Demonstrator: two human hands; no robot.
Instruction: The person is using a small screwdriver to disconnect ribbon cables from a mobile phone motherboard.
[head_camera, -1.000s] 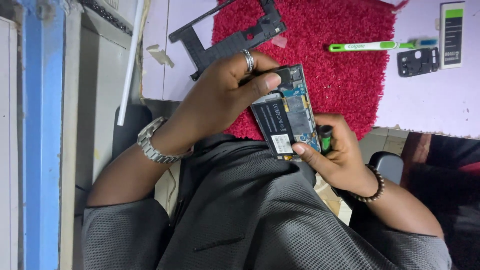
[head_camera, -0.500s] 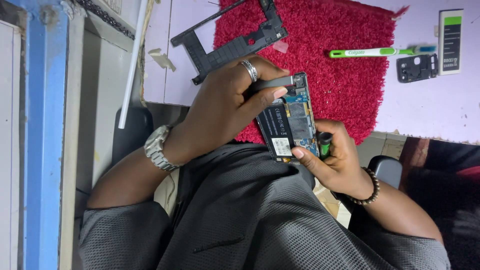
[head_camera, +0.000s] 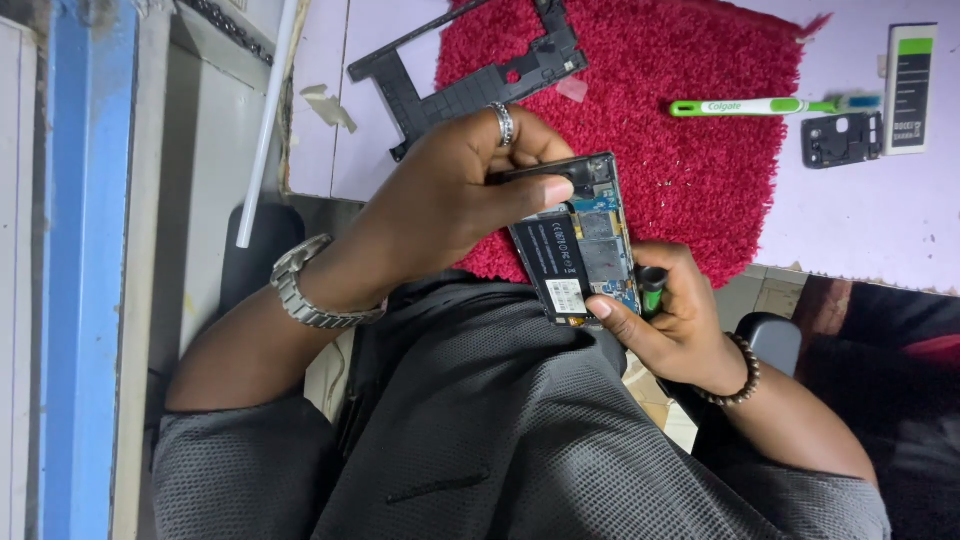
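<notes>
An opened phone (head_camera: 580, 250) with its back off shows a black battery and a blue circuit board; it is held over my lap at the near edge of a red shaggy mat (head_camera: 700, 170). My left hand (head_camera: 450, 200), with a ring and a metal watch, grips the phone's far end, thumb pressed on its inner face. My right hand (head_camera: 670, 320), with a bead bracelet, supports the near end and also holds a small green and black screwdriver (head_camera: 652, 285) against the phone's side.
A black phone frame (head_camera: 470, 80) lies across the mat's far left edge. A green and white toothbrush (head_camera: 760, 105), a small black cover part (head_camera: 840, 140) and a loose white battery (head_camera: 908, 85) lie at the right. A white rod (head_camera: 265, 120) and a blue post (head_camera: 85, 270) stand on the left.
My left hand has shifted its grip toward the phone's far end, with the thumb now flat on the inside. The right hand keeps its hold.
</notes>
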